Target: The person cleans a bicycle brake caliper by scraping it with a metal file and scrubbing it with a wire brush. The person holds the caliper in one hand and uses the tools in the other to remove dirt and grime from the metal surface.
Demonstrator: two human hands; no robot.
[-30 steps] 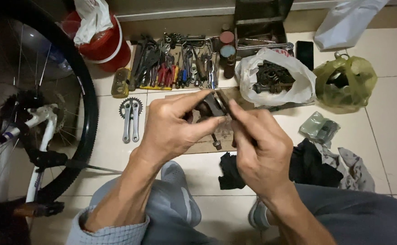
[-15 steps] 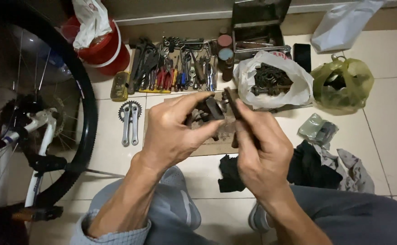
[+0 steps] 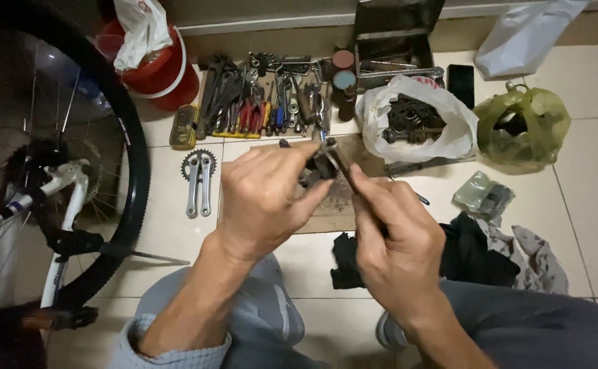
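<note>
Head view shows the left hand [image 3: 268,198] and right hand [image 3: 398,242] both grasping a small dark metal part [image 3: 323,164] above the cardboard sheet [image 3: 333,205]. Steadying it firmly with the left seems wise while the right works.

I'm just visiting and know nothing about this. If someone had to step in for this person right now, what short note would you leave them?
Left hand: holds a small dark metal part over the cardboard sheet.
Right hand: grips a slim tool set against that part.
Around: hand tools in a row on the floor ahead, crank arms to the left, white bag of metal parts to the right, dark rags near the right knee, bicycle wheel at far left.
Done: part picked up, tool applied.
Left: I cannot tell how far the work on the part has got.
</note>
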